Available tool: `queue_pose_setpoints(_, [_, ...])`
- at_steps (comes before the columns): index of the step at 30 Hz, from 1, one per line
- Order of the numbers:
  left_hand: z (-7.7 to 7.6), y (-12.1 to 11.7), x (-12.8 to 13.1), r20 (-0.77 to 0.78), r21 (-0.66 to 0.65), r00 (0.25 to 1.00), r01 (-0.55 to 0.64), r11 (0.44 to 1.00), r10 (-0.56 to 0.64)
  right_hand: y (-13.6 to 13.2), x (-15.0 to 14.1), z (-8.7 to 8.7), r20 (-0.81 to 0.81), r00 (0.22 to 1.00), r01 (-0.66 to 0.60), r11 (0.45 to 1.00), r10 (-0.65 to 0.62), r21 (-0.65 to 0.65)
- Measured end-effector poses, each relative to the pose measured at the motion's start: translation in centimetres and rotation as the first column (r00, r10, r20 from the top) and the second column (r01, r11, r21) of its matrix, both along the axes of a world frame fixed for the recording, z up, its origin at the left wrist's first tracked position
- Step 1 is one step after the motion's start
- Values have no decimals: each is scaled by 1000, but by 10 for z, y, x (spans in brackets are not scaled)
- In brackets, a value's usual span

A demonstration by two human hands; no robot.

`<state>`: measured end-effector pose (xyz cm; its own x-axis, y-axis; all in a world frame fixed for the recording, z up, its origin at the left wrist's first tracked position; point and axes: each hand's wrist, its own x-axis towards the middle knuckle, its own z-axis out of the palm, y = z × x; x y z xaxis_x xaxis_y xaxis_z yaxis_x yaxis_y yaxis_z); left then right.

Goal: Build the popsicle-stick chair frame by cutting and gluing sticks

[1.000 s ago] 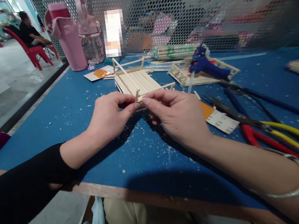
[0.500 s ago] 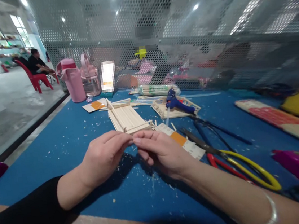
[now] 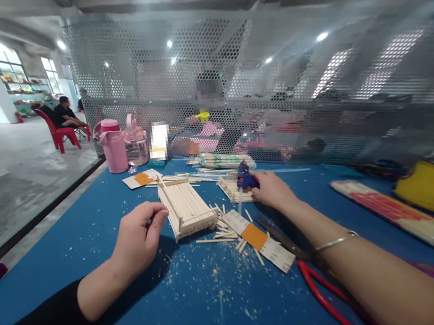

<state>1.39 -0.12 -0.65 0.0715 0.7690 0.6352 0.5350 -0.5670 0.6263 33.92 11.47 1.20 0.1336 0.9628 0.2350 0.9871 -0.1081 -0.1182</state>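
Note:
My right hand is closed round the handle of a blue hot glue gun, which rests over a small stick frame. My left hand is closed in a pinch; whatever may be between its fingertips is too small to make out. Just right of those fingertips stands a little bed-like model of pale wooden sticks with low rails and corner posts. Short cut sticks lie beside it, partly under a white and orange card strip.
Red-handled scissors lie by my right forearm. Farther right is a bag of sticks. A pink jug, a clear bottle and a wrapped stick bundle stand or lie near the perforated metal screen. Beyond it, a person is visible.
My hands, which met at the fingertips in front of the model, have parted. The right reached forward and right and took hold of the glue gun; the left moved left. My view tilted up.

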Motion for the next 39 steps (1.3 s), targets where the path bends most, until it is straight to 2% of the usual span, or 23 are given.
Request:
queue_pose_setpoints(4, [-1, 4, -2, 22, -62, 999, -27, 998, 28, 4, 1, -2, -19, 999, 32, 999, -31, 7])
queue_pose_setpoints(7, [-1, 6, -3, 20, -80, 999, -37, 996, 39, 4, 0, 0, -81, 997, 26, 997, -20, 77])
queue_pose_setpoints(11, [0, 7, -2, 19, -131, 999, -31, 991, 34, 0, 0, 5, -249, 968, 104, 969, -47, 223])
queue_pose_setpoints(14, [-1, 8, -1, 29, -193, 1000, -7, 981, 12, -1, 2, 7, -416, 908, 158, 955, -42, 250])
queue_pose_setpoints(17, [-3, 9, -1, 29, -239, 1000, 9, 971, -2, 3, 4, 6, -591, 807, 171, 960, -6, 223])
queue_pose_setpoints(20, [-4, 10, -1, 21, -277, 1000, 20, 961, -14, 7, 4, 2, -756, 653, 160, 967, 46, 198])
queue_pose_setpoints(22, [-4, 10, -1, 28, -291, 999, 33, 956, -26, 6, 5, 1, -834, 543, 110, 976, 99, 187])
queue_pose_setpoints(27, [-3, 8, 1, 31, -312, 999, 52, 949, -44, -13, 9, 12, -908, 305, -90, 958, 287, 272])
queue_pose_setpoints(30, [-5, 9, 2, 60, -355, 996, 76, 932, -59, -24, 9, 28, -906, 230, -128, 934, 355, 333])
queue_pose_setpoints(33, [-8, 12, 1, 109, -404, 990, 122, 907, -84, -39, 4, 42, -913, 232, -164, 939, 335, 303])
queue_pose_setpoints(36, [-9, 15, 1, 117, -407, 990, 118, 906, -76, -66, -6, 47, -910, 308, -245, 947, 279, 208])
queue_pose_setpoints(38, [-10, 17, 1, 131, -403, 989, 110, 909, -62, -88, -17, 44, -750, 559, -386, 911, 354, 143])
queue_pose_setpoints(39, [-10, 18, 1, 138, -407, 988, 119, 906, -68, -98, -24, 42, -716, 601, -421, 902, 356, 96])
